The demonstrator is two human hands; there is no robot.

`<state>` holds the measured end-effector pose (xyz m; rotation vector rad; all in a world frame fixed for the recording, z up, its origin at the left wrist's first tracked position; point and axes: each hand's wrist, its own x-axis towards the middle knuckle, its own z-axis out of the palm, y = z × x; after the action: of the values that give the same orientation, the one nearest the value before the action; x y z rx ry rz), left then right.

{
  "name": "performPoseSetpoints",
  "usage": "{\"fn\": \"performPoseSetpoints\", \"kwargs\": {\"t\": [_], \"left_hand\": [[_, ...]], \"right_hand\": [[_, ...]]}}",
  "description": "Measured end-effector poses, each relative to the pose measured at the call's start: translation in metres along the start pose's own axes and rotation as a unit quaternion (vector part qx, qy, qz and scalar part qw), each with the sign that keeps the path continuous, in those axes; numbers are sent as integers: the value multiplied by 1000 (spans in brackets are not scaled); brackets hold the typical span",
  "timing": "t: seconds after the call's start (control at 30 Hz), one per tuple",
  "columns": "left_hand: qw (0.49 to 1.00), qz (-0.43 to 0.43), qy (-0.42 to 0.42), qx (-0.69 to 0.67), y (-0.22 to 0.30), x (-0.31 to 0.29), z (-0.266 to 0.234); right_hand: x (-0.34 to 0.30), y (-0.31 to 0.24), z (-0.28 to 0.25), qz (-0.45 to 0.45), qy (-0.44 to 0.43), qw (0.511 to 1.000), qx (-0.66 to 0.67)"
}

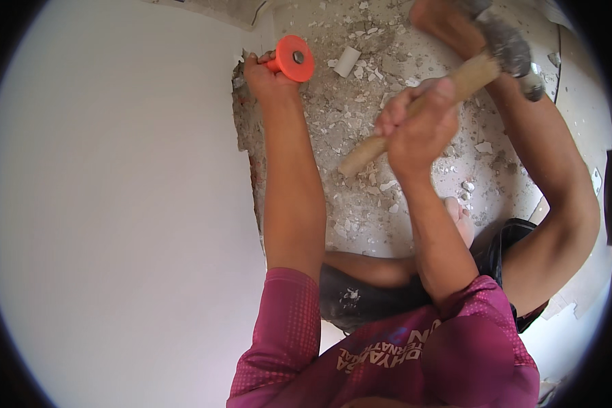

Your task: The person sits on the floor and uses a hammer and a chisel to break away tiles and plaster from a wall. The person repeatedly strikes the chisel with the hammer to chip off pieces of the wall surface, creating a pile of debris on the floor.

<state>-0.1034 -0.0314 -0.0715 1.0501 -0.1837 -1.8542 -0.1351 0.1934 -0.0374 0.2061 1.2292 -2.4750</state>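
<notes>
The step in hand looks like chiselling plaster off the white plastered wall (115, 204): the left hand (265, 75) is clenched around the grip of a steel chisel with a round orange plastic hand guard (292, 58), held against the broken edge of the wall where brick shows. The right hand (418, 126) is wrapped tight around the wooden handle of a steel-headed club hammer (510, 47), raised above the rubble-strewn concrete floor (360, 136). The next move, I judge, calls for a square blow onto the chisel's bare end, clear of the knuckles.
</notes>
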Motion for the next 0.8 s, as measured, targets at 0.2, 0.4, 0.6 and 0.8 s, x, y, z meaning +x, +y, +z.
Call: {"fn": "performPoseSetpoints", "kwargs": {"t": [0.2,0.4,0.6,0.8], "left_hand": [[1000,-3,1,-5,16,4,0],[999,-28,-32,-28,9,3,3],[999,0,-46,-19,27,26,-3],[999,-3,-35,-36,20,28,-12]], "right_hand": [[7,48,-26,37,-219,924,-311],[20,21,-30,-78,-139,987,-23],[26,34,-22,19,-204,907,-368],[15,21,-7,-63,-146,985,-69]]}}
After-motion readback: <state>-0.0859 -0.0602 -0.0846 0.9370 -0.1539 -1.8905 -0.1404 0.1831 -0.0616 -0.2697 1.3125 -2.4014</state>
